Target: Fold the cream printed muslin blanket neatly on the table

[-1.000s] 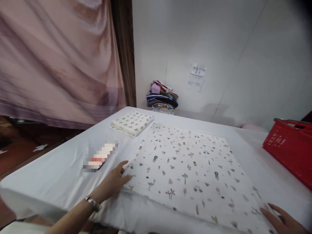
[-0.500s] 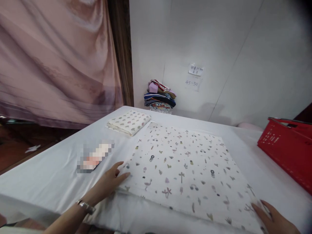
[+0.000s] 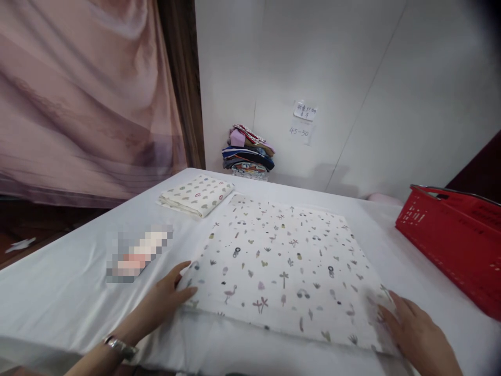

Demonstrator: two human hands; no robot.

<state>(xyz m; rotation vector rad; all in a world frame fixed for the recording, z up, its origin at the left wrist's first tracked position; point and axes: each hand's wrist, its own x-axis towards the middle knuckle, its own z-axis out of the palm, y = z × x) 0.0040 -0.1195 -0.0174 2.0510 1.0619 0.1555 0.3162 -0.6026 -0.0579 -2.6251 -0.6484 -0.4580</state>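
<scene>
Flamingo-print cloth (image 3: 274,266): laid flat, unfolded
Patterned cloth (image 3: 199,196): folded
L hand (image 3: 166,295): edge touched, grip spread
R hand (image 3: 418,324): edge touched, grip can't be told

Silver metal wristband (image 3: 120,348), worn left.

Between the person's fingers lies a thin, matt printed cloth (image 3: 274,261), lightly rumpled. Beneath the fingers, the white tabletop covering (image 3: 90,266) has a soft sheen and creases. Beyond the right fingers, the red basket (image 3: 450,240) looks like smooth plastic with a metal handle (image 3: 462,192).
</scene>
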